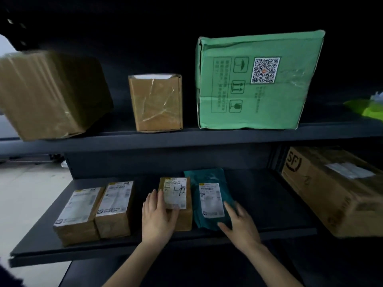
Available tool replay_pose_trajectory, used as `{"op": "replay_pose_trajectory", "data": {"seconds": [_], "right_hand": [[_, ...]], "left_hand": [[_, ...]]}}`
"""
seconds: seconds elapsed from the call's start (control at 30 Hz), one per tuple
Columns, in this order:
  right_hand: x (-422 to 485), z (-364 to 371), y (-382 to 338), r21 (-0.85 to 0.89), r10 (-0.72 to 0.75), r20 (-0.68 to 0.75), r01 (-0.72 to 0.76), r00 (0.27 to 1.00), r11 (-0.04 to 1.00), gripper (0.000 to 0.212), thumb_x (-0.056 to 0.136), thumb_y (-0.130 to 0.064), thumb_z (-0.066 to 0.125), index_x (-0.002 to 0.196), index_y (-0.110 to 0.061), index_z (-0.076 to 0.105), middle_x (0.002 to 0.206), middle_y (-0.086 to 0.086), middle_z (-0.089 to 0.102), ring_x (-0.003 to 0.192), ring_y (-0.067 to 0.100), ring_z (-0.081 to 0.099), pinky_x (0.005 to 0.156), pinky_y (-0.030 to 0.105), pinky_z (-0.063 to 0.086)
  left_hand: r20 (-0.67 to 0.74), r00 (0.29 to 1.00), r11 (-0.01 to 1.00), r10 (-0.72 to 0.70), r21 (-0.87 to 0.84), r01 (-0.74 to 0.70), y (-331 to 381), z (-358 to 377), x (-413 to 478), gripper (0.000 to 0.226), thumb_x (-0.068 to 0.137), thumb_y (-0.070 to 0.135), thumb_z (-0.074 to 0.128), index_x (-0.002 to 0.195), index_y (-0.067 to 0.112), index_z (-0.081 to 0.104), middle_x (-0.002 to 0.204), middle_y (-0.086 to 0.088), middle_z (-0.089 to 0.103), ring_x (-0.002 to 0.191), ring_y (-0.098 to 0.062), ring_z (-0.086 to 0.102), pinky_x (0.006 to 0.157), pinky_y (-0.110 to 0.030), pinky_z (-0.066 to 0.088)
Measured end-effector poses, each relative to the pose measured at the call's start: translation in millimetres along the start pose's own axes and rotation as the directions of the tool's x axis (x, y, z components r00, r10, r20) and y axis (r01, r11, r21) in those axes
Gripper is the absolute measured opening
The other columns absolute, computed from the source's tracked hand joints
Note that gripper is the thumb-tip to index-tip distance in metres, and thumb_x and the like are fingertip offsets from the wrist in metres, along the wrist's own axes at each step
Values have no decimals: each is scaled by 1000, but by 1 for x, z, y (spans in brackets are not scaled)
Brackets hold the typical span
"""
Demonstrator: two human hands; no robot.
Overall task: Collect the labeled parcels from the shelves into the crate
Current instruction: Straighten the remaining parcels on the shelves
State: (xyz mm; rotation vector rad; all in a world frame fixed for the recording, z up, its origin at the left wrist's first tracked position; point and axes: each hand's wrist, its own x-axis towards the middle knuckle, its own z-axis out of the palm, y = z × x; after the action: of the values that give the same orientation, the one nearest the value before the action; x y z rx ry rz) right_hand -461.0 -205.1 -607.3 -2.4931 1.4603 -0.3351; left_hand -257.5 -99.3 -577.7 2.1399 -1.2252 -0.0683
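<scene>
Head view faces the shelves closely, angled downward

left hand bare | right hand bare | forearms bare to frame edge

I'm reading "SF" in black on the big brown cardboard carton at the lower shelf's right end. On the upper shelf, the green cardboard box carries a QR code plus umbrella, up-arrow and glass signs. White shipping labels on the small brown parcels: print too blurred for me.
</scene>
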Motion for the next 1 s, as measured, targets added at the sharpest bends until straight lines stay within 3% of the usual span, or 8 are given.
{"op": "replay_pose_trajectory", "data": {"seconds": [0.17, 0.33, 0.67, 1.0], "right_hand": [[-43, -58, -25, 25, 61, 134, -65, 989, 998, 73, 92, -48, 45, 148, -19, 7, 156, 5, 14, 141, 21, 19, 114, 28, 22], [-94, -149, -56, -47, 121, 263, -113, 957, 992, 74, 93, -51, 38, 149, -17, 3, 156, 1, 13, 140, 20, 20, 113, 30, 25], [-189, -320, -97, -113, 235, 233, -214, 944, 970, 71, 93, -50, 39, 148, -17, 9, 154, 1, 21, 139, 19, 24, 113, 28, 23], [-270, -412, -51, -121, 332, 151, -316, 931, 941, 70, 93, -50, 40, 148, -16, 13, 152, 2, 25, 138, 21, 26, 113, 29, 23]], "left_hand": [[308, 951, 955, 16, 277, -105, 31, -42, -17, 77, 93, 54, 35, 150, 14, 3, 159, -7, 6, 147, -23, 1, 119, -35, 1], [545, 838, 948, 22, 256, -191, 84, -111, -33, 76, 92, 56, 34, 150, 17, 6, 158, -3, 12, 146, -22, 8, 120, -36, 9], [679, 715, 920, 166, 155, -360, 190, -261, -65, 69, 94, 51, 38, 149, 15, 17, 155, -2, 22, 144, -21, 15, 117, -35, 22], [750, 628, 904, 210, 96, -417, 288, -278, -118, 71, 95, 52, 36, 150, 13, 14, 156, -3, 18, 145, -21, 15, 117, -35, 23]]}}
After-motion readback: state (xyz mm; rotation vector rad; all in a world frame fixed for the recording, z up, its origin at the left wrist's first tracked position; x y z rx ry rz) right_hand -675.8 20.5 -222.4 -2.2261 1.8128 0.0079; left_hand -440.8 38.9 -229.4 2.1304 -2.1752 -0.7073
